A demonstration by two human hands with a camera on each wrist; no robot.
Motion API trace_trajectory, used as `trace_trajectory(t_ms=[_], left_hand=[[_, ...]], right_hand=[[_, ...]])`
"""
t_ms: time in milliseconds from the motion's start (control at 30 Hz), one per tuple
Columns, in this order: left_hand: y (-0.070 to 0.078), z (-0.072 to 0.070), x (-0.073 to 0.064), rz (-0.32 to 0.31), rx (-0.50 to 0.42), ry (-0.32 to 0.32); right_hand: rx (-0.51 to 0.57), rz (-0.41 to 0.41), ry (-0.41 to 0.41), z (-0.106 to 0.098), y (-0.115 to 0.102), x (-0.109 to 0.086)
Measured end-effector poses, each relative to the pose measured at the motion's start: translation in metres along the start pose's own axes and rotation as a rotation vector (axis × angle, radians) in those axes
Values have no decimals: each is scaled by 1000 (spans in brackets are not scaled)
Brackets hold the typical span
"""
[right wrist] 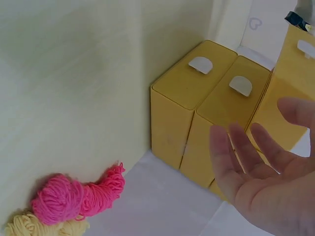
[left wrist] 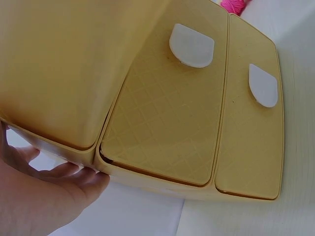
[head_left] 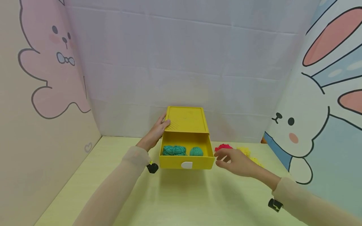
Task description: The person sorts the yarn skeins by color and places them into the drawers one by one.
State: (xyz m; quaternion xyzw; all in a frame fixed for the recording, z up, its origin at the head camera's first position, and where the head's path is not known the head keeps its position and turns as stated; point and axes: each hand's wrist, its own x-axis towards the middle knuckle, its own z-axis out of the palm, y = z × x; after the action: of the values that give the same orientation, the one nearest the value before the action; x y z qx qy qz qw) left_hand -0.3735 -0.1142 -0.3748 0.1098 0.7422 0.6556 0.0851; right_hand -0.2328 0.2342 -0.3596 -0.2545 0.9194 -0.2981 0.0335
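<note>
Drawer [head_left: 172, 162] Stands Out From Chest [head_left: 188, 118], Teal Yarn Within

Left hand [head_left: 155, 133], just left of centre in the head view, steadies the yellow chest. Its thumb lies over the top edge, and its fingers [left wrist: 93, 187], slightly spread and lightly bent in the left wrist view, rest along the side wall, not wrapped round anything. The chest stands mid-frame on the table [head_left: 70, 191], two closed drawers [left wrist: 165, 113] beneath the one that juts forward. It looks like stiff, smooth plastic, probably light enough to slide or tip, so a palm on its side should brace it well. Inside the drawer sit a teal skein [head_left: 174, 151], left, and a teal ball [head_left: 196, 151], right. Both should be soft, light and hard to damage, best pinched round the middle, though loose strands could snag. The drawer itself is best taken by its white handle [head_left: 186, 165], low at centre. Right of centre, pink yarn [head_left: 223, 147] lies partly behind the right hand [head_left: 237, 161], whose loosely curved fingers hang apart beside the drawer, thumb well clear, holding nothing; contact with the drawer cannot be told. Yellow yarn [head_left: 244, 151] lies beyond.
</note>
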Motion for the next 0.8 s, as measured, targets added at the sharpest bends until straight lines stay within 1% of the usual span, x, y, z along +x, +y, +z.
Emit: trace_trajectory(t_ms=[133,200,300,367,467,567,700,800], left_hand=[[0,0,0,2,-1,-2],[1,0,-1,2,-3,-4],[1,0,-1,3,-5,-4],[1,0,-1,1,-2,-2],[1,-1,0,-1,5,2],[0,-1,1,-4,9,5],[-1,-1,1,-3,4,4],[-1,-1,1,-3,2,8]], right_hand=[[57,71,-118,7,-3,-5],[115,116,-185,10,-6,-6],[241,173,-272,15,-8,-7],[341,222,-320,19,-10,-6],[493,268,-385,24,-11,-4],[632,279,-453,30,-12,-4],[811,246,-533,38,-15,-3],[918,215,-564,44,-20,1]])
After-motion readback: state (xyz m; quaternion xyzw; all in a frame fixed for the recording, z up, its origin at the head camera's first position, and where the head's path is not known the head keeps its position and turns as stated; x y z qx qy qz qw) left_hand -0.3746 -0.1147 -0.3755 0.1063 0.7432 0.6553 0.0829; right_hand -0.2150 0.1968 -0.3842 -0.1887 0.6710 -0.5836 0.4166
